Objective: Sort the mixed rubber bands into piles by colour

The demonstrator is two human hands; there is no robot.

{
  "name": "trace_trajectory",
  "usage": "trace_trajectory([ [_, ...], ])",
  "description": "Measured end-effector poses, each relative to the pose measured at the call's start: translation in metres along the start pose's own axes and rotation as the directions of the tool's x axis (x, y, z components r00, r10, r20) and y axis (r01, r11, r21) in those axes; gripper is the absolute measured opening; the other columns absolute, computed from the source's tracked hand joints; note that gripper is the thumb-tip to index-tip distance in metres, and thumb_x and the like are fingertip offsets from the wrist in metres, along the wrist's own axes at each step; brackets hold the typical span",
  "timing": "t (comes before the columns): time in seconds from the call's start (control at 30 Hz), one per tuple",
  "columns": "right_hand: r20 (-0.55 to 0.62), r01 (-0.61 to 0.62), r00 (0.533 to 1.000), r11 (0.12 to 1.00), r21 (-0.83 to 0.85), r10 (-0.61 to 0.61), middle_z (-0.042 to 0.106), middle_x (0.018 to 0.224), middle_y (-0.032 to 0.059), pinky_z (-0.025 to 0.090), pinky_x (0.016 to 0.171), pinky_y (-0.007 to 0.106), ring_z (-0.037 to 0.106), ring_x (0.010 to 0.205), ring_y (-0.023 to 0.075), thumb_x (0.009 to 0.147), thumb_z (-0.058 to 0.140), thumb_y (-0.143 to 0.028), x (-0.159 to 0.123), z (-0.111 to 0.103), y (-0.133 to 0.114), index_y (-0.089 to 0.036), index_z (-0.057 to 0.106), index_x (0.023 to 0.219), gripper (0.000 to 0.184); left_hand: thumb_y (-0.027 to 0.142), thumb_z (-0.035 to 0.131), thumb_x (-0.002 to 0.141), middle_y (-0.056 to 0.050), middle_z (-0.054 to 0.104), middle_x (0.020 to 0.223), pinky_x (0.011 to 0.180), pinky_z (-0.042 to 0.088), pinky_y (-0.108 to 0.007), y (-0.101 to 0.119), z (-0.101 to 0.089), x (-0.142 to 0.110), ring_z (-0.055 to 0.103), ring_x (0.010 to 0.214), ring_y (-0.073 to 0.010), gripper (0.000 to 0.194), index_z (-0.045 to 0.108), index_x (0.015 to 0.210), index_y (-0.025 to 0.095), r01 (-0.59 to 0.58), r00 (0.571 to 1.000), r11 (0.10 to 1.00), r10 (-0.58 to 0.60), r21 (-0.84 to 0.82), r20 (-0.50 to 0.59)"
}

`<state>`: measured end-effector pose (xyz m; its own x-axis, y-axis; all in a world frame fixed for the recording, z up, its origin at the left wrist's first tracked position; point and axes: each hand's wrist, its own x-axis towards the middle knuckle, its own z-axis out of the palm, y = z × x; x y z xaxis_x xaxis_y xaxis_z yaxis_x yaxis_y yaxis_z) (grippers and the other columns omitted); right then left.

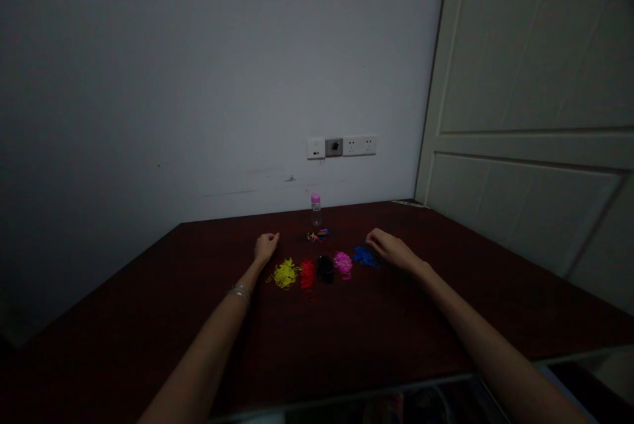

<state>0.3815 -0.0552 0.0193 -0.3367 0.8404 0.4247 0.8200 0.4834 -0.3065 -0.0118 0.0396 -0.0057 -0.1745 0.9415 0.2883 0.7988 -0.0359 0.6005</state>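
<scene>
My left hand point(266, 246) rests on the dark red table with its fingers curled into a loose fist; nothing shows in it. Just nearer than it lies a pile of yellow rubber bands point(286, 274). My right hand point(389, 247) is at the blue pile point(365, 256), fingertips pinched together, and whatever may be between them is too small to make out. Between the hands, in a row, are a red pile point(307, 275), a black pile point(325, 269) and a pink pile point(343, 264). A small mixed-colour heap point(317, 235) sits farther back.
A small clear bottle point(316, 216) with a pink cap stands upright behind the mixed heap. Sockets point(360, 146) are set in the wall behind the table point(307, 345). A pale panelled door point(525, 146) is on the right. Under the front edge, some items show dimly.
</scene>
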Motion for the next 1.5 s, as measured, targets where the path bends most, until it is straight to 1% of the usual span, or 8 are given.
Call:
trace_trajectory([
  [0.2,0.107,-0.012,0.994,1.0,-0.009,0.013,0.061,0.094,0.0049,0.041,0.068,0.026,0.057,0.081,0.0157,0.087,0.041,-0.032,-0.01,0.0,-0.001,-0.022,0.056,0.092,0.019,0.042,0.045,0.083,-0.008,0.069,0.082,0.06,0.036,-0.021,0.008,-0.002,-0.007,0.061,0.074,-0.0168,0.035,0.07,0.079,0.018,-0.005,1.0,0.996,0.003,0.085,0.02],
  [0.37,0.015,-0.059,0.998,0.998,0.033,0.058,0.063,0.095,0.0053,0.043,0.072,0.027,0.058,0.085,0.0168,0.085,0.044,-0.036,-0.013,0.0,0.005,-0.022,0.059,0.091,0.022,0.043,0.048,0.081,-0.008,0.069,0.093,0.067,0.04,-0.023,0.021,-0.003,-0.016,0.061,0.087,-0.0195,0.031,0.07,0.087,0.022,-0.043,0.998,0.983,0.034,0.181,0.054],
  [0.5,-0.065,-0.074,0.995,0.995,0.067,0.078,0.064,0.094,0.0057,0.044,0.073,0.028,0.059,0.083,0.0167,0.086,0.043,-0.036,-0.015,-0.001,0.011,-0.021,0.058,0.09,0.022,0.04,0.053,0.078,-0.007,0.068,0.096,0.068,0.041,-0.023,0.035,0.003,-0.02,0.06,0.087,-0.019,0.026,0.07,0.089,0.022,-0.14,0.984,0.973,0.118,0.182,0.13],
  [0.73,-0.056,-0.117,0.991,0.988,0.102,0.123,0.065,0.093,0.0059,0.044,0.072,0.029,0.06,0.082,0.0181,0.084,0.046,-0.038,-0.017,-0.001,0.01,-0.022,0.059,0.091,0.022,0.034,0.057,0.076,-0.006,0.069,0.091,0.067,0.04,-0.021,0.066,0.024,-0.023,0.061,0.082,-0.0169,0.022,0.071,0.088,0.021,-0.298,0.936,0.951,0.276,0.076,0.221],
  [0.93,-0.048,-0.127,0.99,0.987,0.101,0.133,0.066,0.092,0.0057,0.044,0.07,0.028,0.06,0.081,0.0178,0.084,0.045,-0.039,-0.017,0.001,0.011,-0.022,0.059,0.092,0.023,0.046,0.06,0.073,-0.009,0.07,0.085,0.065,0.04,-0.024,0.085,0.037,-0.026,0.062,0.081,-0.0203,0.03,0.073,0.082,0.021,-0.215,0.956,0.969,0.183,0.121,0.231],
  [1.03,-0.038,-0.123,0.991,0.987,0.107,0.128,0.066,0.091,0.0051,0.045,0.071,0.028,0.061,0.08,0.0174,0.084,0.046,-0.039,-0.018,0.001,0.012,-0.022,0.059,0.092,0.022,0.047,0.06,0.073,-0.01,0.069,0.087,0.066,0.041,-0.024,0.09,0.042,-0.027,0.062,0.083,-0.0208,0.031,0.072,0.083,0.021,-0.176,0.966,0.966,0.133,0.187,0.221],
  [1.3,-0.032,-0.115,0.992,0.986,0.123,0.12,0.066,0.093,0.0054,0.045,0.071,0.029,0.061,0.082,0.0185,0.085,0.046,-0.04,-0.019,0.0,0.011,-0.023,0.059,0.092,0.023,0.038,0.056,0.078,-0.008,0.069,0.092,0.068,0.042,-0.023,0.091,0.05,-0.026,0.063,0.087,-0.0195,0.023,0.071,0.086,0.022,-0.133,0.978,0.963,0.089,0.234,0.188],
  [1.5,-0.024,-0.127,0.991,0.986,0.104,0.13,0.066,0.093,0.0048,0.044,0.068,0.028,0.061,0.081,0.0186,0.085,0.045,-0.041,-0.019,0.001,0.01,-0.023,0.059,0.092,0.024,0.045,0.056,0.076,-0.009,0.069,0.094,0.069,0.042,-0.025,0.091,0.053,-0.026,0.062,0.089,-0.0213,0.029,0.071,0.089,0.024,-0.109,0.982,0.974,0.075,0.197,0.172],
])
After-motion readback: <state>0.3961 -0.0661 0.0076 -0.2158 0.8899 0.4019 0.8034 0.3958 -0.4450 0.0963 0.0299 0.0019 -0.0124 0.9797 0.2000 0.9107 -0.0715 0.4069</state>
